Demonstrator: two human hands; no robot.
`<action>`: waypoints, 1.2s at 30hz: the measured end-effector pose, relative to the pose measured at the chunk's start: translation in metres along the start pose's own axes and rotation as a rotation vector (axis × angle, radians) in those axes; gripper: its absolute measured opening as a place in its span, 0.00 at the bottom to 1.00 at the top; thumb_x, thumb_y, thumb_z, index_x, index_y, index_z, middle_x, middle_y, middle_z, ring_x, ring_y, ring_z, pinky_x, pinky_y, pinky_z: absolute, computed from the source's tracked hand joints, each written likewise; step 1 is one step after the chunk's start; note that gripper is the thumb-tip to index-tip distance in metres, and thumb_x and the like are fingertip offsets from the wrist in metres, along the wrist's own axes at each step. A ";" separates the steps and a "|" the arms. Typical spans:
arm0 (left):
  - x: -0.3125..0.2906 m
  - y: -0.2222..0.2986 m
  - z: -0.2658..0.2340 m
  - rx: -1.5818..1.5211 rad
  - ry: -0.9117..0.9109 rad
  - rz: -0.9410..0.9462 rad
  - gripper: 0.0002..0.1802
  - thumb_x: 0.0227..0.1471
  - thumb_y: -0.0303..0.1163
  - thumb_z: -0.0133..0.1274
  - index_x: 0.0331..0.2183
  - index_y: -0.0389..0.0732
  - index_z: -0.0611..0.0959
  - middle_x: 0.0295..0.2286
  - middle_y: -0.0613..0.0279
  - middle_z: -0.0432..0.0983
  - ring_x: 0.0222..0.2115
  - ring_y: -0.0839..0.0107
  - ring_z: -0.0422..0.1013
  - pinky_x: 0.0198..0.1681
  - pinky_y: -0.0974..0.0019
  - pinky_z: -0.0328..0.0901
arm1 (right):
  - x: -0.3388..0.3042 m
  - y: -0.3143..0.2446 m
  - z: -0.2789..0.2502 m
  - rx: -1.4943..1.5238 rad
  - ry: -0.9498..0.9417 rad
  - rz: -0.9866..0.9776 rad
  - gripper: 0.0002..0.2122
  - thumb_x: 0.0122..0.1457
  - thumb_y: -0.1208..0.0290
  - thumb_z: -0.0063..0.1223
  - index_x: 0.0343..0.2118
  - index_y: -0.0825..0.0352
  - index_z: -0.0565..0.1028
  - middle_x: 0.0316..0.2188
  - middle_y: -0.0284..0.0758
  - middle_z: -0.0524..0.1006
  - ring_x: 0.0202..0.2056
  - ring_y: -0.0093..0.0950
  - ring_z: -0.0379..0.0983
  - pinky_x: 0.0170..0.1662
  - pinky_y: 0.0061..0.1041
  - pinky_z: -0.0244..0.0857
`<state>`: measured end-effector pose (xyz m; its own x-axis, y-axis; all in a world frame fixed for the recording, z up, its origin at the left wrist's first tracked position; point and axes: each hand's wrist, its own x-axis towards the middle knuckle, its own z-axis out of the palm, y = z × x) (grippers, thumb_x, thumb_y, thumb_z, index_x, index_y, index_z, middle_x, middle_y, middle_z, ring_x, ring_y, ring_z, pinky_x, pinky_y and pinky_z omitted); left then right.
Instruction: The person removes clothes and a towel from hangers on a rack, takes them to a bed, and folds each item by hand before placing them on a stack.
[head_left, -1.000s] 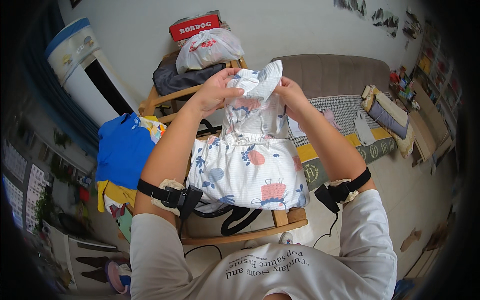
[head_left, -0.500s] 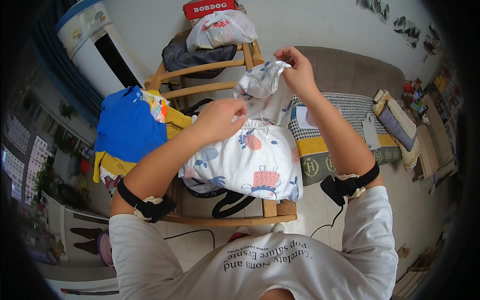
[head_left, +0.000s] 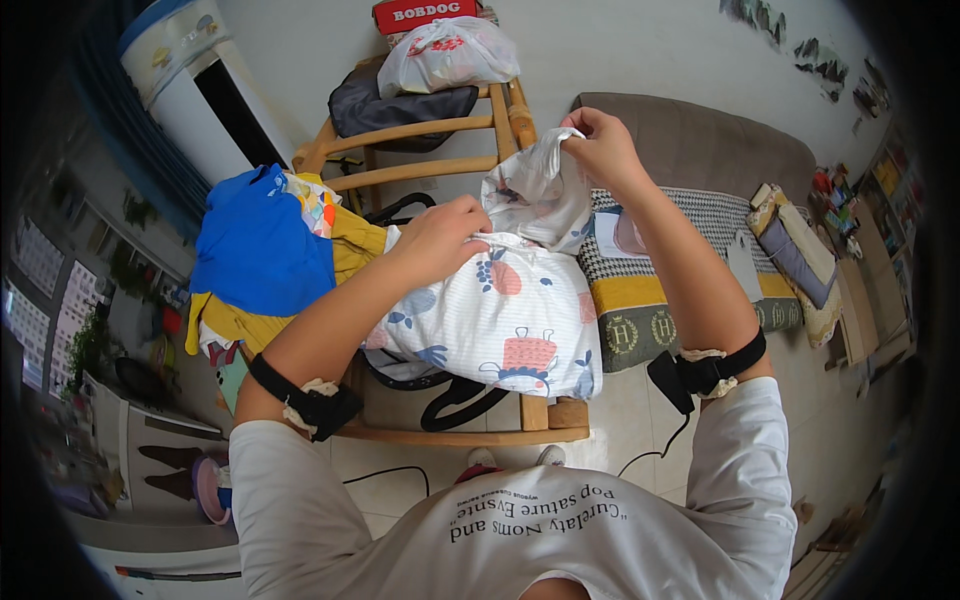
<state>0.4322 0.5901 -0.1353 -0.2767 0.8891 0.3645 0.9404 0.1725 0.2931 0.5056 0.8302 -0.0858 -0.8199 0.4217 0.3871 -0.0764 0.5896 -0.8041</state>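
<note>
A white garment (head_left: 500,310) printed with pink and blue pictures lies over a wooden chair in front of me. Its gathered edge looks like a waistband. My left hand (head_left: 447,236) is closed at that edge, thumb and fingers pinching the cloth. Higher up and to the right, my right hand (head_left: 600,150) grips a raised, bunched part of the same white printed cloth (head_left: 535,195). Whether this raised part is one piece with the cloth below, I cannot tell. Left of my left hand is a heap of blue clothes (head_left: 262,235) and yellow clothes (head_left: 362,245).
A second wooden chair (head_left: 420,135) behind holds a dark bag (head_left: 390,115), a white plastic bag (head_left: 450,57) and a red box (head_left: 425,12). A covered sofa (head_left: 690,265) stands to the right. Black straps (head_left: 465,405) hang under the garment.
My left hand has moved from above the cloth onto the gathered edge and closed there. My right hand has come slightly lower, and the raised cloth hangs more spread out.
</note>
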 end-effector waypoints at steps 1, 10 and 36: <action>-0.003 0.002 -0.003 0.082 0.083 0.110 0.09 0.41 0.30 0.55 0.30 0.40 0.78 0.30 0.60 0.72 0.32 0.63 0.69 0.32 0.65 0.64 | 0.000 0.000 0.000 0.003 0.000 0.027 0.04 0.49 0.74 0.51 0.26 0.68 0.72 0.21 0.26 0.70 0.24 0.15 0.64 0.27 0.15 0.59; -0.048 0.055 -0.052 0.493 0.418 0.710 0.12 0.37 0.30 0.52 0.31 0.47 0.76 0.29 0.69 0.70 0.25 0.74 0.67 0.22 0.74 0.61 | 0.020 -0.008 -0.005 0.245 0.025 0.236 0.13 0.49 0.65 0.48 0.27 0.73 0.72 0.19 0.34 0.72 0.18 0.22 0.70 0.22 0.21 0.65; -0.115 0.109 -0.088 0.438 0.356 0.621 0.14 0.34 0.32 0.55 0.31 0.46 0.77 0.29 0.67 0.72 0.20 0.74 0.65 0.20 0.72 0.56 | -0.142 -0.031 0.059 -0.137 -0.888 -0.808 0.23 0.53 0.62 0.48 0.54 0.57 0.64 0.58 0.45 0.55 0.57 0.40 0.53 0.57 0.38 0.48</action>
<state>0.5493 0.4696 -0.0674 0.3398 0.7028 0.6250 0.9138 -0.0894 -0.3962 0.5914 0.7113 -0.1423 -0.6715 -0.6910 0.2678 -0.7302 0.5555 -0.3978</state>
